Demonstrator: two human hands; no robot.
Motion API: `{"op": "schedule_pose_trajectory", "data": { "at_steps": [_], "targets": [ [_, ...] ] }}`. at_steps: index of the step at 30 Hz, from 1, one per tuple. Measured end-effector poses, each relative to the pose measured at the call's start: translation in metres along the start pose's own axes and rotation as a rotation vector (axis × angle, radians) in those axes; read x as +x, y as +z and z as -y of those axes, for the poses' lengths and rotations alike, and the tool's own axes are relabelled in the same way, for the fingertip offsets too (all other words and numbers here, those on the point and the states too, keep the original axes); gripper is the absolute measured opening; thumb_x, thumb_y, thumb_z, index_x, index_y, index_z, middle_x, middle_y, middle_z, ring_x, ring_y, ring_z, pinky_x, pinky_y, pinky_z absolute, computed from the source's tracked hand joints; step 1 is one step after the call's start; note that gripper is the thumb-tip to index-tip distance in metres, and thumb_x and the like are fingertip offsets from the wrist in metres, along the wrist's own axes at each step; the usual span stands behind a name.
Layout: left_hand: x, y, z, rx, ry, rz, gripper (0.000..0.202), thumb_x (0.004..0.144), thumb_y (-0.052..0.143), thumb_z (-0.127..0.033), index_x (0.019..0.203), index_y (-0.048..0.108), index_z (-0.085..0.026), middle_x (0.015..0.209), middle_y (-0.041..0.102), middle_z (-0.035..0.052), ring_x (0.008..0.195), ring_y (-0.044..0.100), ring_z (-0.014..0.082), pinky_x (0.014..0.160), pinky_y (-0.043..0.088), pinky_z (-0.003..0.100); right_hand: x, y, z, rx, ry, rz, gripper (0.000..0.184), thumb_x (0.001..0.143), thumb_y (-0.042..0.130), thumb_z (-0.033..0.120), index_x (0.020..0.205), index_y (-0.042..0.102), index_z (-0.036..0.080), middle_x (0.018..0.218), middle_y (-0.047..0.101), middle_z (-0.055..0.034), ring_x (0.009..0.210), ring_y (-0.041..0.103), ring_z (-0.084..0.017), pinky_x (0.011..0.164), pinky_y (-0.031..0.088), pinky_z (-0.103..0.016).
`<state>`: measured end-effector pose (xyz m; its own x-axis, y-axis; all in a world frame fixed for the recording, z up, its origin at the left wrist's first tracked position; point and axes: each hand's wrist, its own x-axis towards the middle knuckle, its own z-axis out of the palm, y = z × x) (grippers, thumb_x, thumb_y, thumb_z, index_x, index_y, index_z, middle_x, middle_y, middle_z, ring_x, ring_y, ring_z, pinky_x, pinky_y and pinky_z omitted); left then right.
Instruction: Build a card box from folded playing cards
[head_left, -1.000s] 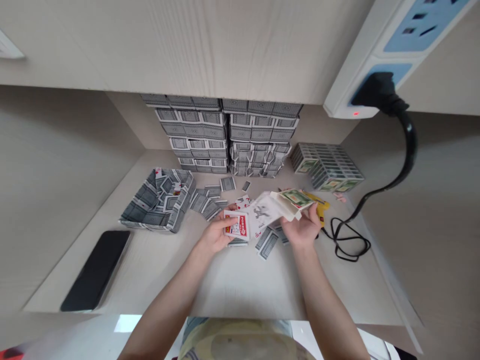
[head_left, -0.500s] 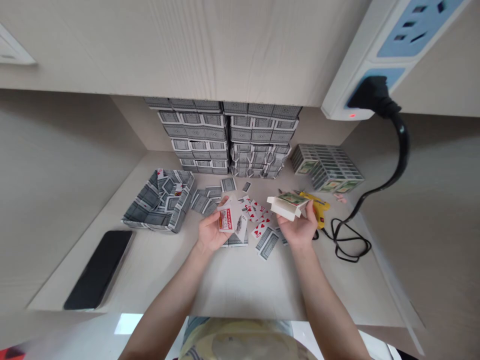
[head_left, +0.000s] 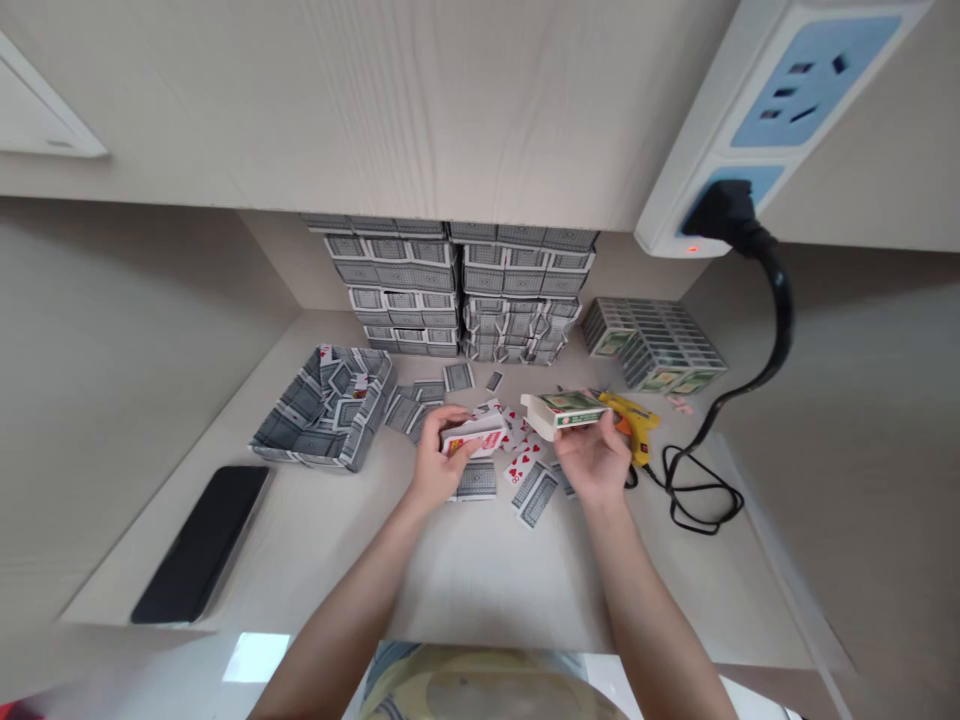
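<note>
My left hand [head_left: 437,458] is closed around a deck of playing cards [head_left: 480,432], its red-printed face toward me and the stack's white edge on top. To the right, my right hand [head_left: 595,458] grips a green-and-white card box [head_left: 568,408] from below, its white flap end pointing left toward the deck. Heart cards [head_left: 517,430] lie face up on the table between the two hands. Grey-backed cards [head_left: 536,492] lie nearer to me, and another grey-backed card [head_left: 475,481] rests just below the deck.
A tray made of folded cards [head_left: 300,450] holding loose cards stands left, with a black phone [head_left: 201,545] in front. Stacked card-built boxes [head_left: 517,270] rise at the back. At right are wrapped card boxes [head_left: 660,340], a yellow glue gun [head_left: 637,425] and its black cord [head_left: 694,530].
My left hand has turned the deck from upright to nearly flat and moved it rightward. The box in my right hand has tilted, now showing its green side, and shifted slightly left.
</note>
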<state>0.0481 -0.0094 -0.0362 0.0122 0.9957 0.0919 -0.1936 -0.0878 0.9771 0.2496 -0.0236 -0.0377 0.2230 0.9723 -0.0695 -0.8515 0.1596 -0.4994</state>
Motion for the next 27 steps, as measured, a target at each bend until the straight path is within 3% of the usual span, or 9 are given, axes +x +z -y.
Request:
{"op": "schedule_pose_trajectory", "data": {
  "at_steps": [5, 9, 12, 15, 20, 27],
  "targets": [
    [0.002, -0.002, 0.009, 0.312, 0.046, 0.161, 0.030, 0.067, 0.063, -0.014, 0.095, 0.060, -0.023, 0.101, 0.057, 0.0043, 0.102, 0.048, 0.0197, 0.095, 0.031, 0.028, 0.000, 0.001, -0.001, 0.000, 0.027, 0.047, 0.018, 0.078, 0.057, 0.036, 0.090, 0.064, 0.025, 0.098, 0.067, 0.0004, 0.100, 0.058, -0.017, 0.092, 0.043, -0.039],
    [0.001, -0.003, 0.015, 0.365, 0.025, 0.228, 0.040, 0.068, 0.062, -0.015, 0.106, 0.056, -0.024, 0.104, 0.056, 0.0052, 0.103, 0.048, 0.0224, 0.095, 0.032, 0.033, 0.000, 0.000, -0.002, -0.002, 0.035, 0.055, 0.018, 0.077, 0.057, 0.037, 0.089, 0.064, 0.026, 0.098, 0.067, 0.0011, 0.101, 0.057, -0.017, 0.093, 0.041, -0.039],
    [-0.001, -0.004, 0.016, 0.430, 0.130, 0.251, 0.049, 0.070, 0.061, -0.015, 0.116, 0.050, -0.025, 0.112, 0.052, 0.0063, 0.106, 0.047, 0.0222, 0.096, 0.032, 0.034, 0.000, -0.001, -0.001, -0.007, 0.042, 0.046, 0.018, 0.077, 0.057, 0.038, 0.089, 0.064, 0.026, 0.098, 0.067, 0.0006, 0.100, 0.058, -0.018, 0.093, 0.041, -0.041],
    [-0.001, -0.005, 0.017, 0.619, 0.234, 0.317, 0.039, 0.076, 0.055, -0.018, 0.113, 0.053, -0.028, 0.113, 0.050, 0.0051, 0.107, 0.047, 0.0210, 0.095, 0.035, 0.034, -0.001, 0.000, 0.000, 0.000, 0.050, 0.037, 0.018, 0.077, 0.058, 0.038, 0.089, 0.064, 0.025, 0.097, 0.068, 0.0003, 0.101, 0.057, -0.018, 0.092, 0.042, -0.040],
    [0.002, -0.007, 0.021, 0.826, 0.337, 0.295, 0.043, 0.080, 0.050, -0.022, 0.123, 0.043, -0.029, 0.113, 0.047, 0.0044, 0.104, 0.049, 0.0173, 0.091, 0.040, 0.031, -0.001, 0.000, 0.000, 0.047, 0.085, 0.054, 0.017, 0.077, 0.058, 0.035, 0.089, 0.064, 0.026, 0.097, 0.068, 0.0006, 0.102, 0.057, -0.018, 0.090, 0.044, -0.037],
    [0.007, -0.009, 0.029, 0.836, 0.332, 0.245, 0.035, 0.085, 0.043, -0.021, 0.119, 0.047, -0.026, 0.109, 0.052, 0.0041, 0.102, 0.051, 0.0163, 0.089, 0.041, 0.030, 0.000, -0.001, -0.003, 0.054, 0.098, 0.029, 0.016, 0.076, 0.059, 0.035, 0.088, 0.064, 0.025, 0.096, 0.068, 0.0000, 0.100, 0.058, -0.017, 0.090, 0.044, -0.036]
  ]
}}
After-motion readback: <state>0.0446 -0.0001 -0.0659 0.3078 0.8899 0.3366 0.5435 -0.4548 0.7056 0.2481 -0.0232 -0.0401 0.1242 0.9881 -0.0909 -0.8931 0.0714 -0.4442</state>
